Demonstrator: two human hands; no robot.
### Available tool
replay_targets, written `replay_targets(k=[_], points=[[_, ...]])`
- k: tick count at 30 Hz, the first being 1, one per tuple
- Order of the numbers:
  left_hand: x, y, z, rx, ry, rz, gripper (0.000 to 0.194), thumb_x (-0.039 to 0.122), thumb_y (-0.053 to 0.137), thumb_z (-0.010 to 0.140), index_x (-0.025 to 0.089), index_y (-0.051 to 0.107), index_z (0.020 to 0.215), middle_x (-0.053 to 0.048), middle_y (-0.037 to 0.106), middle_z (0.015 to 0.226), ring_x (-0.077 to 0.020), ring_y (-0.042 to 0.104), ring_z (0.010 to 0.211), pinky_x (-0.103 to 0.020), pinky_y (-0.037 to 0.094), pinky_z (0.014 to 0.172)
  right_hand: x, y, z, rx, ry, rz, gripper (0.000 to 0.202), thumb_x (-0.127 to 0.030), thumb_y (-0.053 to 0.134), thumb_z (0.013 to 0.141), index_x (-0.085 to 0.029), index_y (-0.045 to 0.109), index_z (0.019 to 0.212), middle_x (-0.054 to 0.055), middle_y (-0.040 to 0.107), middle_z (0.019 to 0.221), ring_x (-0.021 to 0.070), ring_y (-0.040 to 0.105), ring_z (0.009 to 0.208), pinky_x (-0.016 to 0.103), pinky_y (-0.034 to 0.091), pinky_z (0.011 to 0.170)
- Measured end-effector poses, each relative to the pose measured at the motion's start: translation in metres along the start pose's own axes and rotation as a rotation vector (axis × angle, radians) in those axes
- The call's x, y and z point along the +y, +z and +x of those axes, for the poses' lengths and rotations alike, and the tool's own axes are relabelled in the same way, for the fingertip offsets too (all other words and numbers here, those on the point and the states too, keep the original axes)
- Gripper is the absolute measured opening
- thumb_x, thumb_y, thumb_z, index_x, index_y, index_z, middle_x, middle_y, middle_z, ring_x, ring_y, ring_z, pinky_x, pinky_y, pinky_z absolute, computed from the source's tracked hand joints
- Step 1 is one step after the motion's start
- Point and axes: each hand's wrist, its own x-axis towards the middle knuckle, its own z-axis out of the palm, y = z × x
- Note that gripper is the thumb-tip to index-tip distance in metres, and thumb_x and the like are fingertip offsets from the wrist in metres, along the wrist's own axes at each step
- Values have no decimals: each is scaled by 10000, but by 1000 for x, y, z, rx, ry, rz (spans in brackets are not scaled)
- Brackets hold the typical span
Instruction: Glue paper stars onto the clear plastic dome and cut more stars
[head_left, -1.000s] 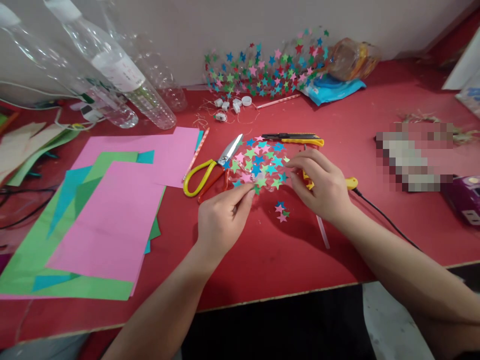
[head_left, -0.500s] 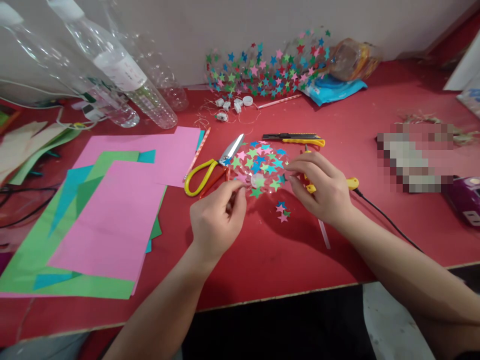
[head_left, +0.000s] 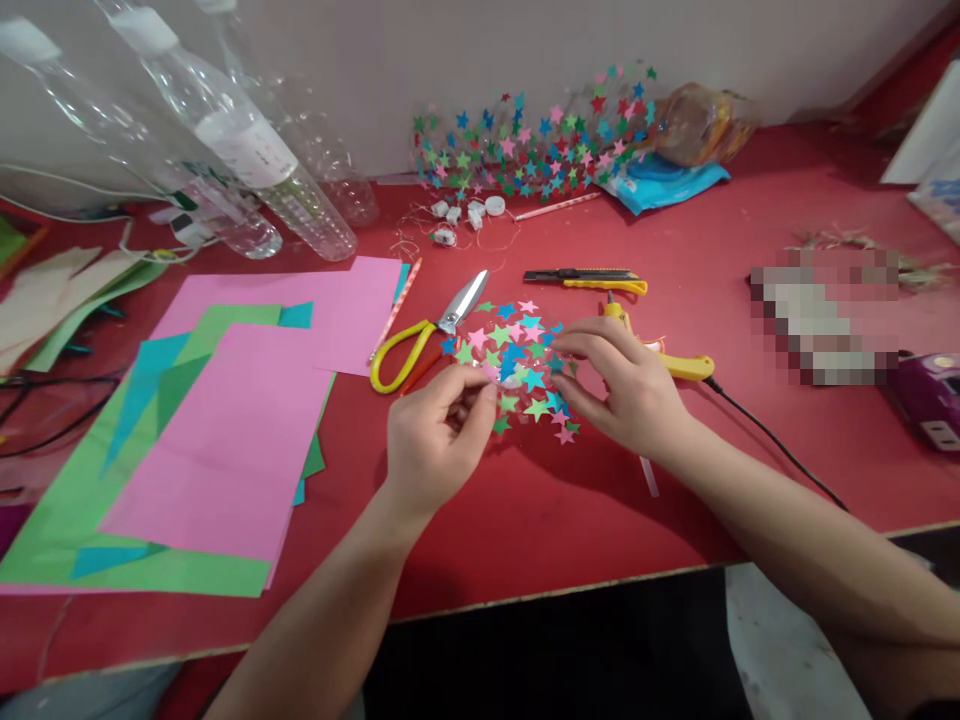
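A clear plastic piece covered with small coloured paper stars (head_left: 533, 379) lies between my hands, low over the red table. My left hand (head_left: 442, 430) is closed in a pinch at its left edge. On the opposite side, my right hand (head_left: 630, 385) has its thumb and curved fingers around the right edge. Several loose stars (head_left: 565, 435) show just below the piece, partly overlapped by it. Behind my right hand lies a yellow glue gun (head_left: 686, 367) with a black cord, partly hidden. Yellow-handled scissors (head_left: 427, 335) rest left of the piece.
A box cutter (head_left: 585, 277) lies behind the piece. Coloured paper sheets (head_left: 217, 440) spread over the left. Along the wall are clear plastic bottles (head_left: 247, 150), a star-covered bottle (head_left: 532, 145) and a blue packet (head_left: 664, 183). A purple device (head_left: 930, 395) stands at the right.
The star-covered piece has tilted and shifted slightly towards me, now overlapping the loose stars. My right hand has moved a little left, onto its edge. The left hand keeps its pinch.
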Motion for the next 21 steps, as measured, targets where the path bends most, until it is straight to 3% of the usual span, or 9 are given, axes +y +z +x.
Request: replay_targets(k=[3, 9, 13, 16, 18, 21], points=[[-2, 0, -1, 40, -60, -36, 120, 198, 585, 870, 205, 540, 760, 59, 582, 570, -67, 533, 434, -184, 403, 436, 0, 1, 0, 21, -12, 14, 218, -124, 524, 922, -179, 564, 1129, 124, 626, 1103, 223, 622, 1048, 401, 547, 869], [-4, -8, 4, 48, -202, -125, 349, 246, 565, 905, 203, 437, 583, 62, 516, 439, -57, 444, 357, -192, 345, 382, 0, 1, 0, 25, -28, 11, 213, -118, 535, 917, -162, 566, 1123, 125, 625, 1077, 223, 620, 1026, 412, 539, 880], [-15, -18, 14, 226, -268, -140, 367, 246, 575, 901, 200, 423, 570, 69, 451, 423, -53, 393, 369, -196, 334, 405, -2, 1, 0, 7, -50, 12, 227, -140, 534, 924, -177, 563, 1146, 123, 622, 1102, 230, 619, 1041, 424, 538, 880], [-28, -17, 20, 315, -335, -327, 224, 226, 670, 814, 220, 456, 748, 70, 572, 591, -62, 497, 440, -190, 413, 458, -4, 1, 0, -2, -72, 0, 237, -152, 548, 923, -181, 559, 1158, 129, 623, 1124, 239, 617, 1067, 436, 535, 898], [-35, -13, 22, 261, -374, -426, 315, 254, 755, 733, 226, 471, 867, 29, 647, 793, -95, 626, 623, -207, 501, 572, -4, 1, 0, -2, -69, -8, 245, -158, 561, 921, -183, 556, 1164, 133, 622, 1143, 246, 612, 1091, 441, 535, 908], [-37, -5, 22, 118, -461, -509, 405, 392, 754, 741, 224, 503, 1011, -57, 651, 1079, -145, 668, 820, -256, 547, 655, -3, 2, 1, 15, -37, -3, 262, -149, 571, 914, -186, 557, 1173, 133, 614, 1160, 243, 604, 1113, 446, 531, 938]])
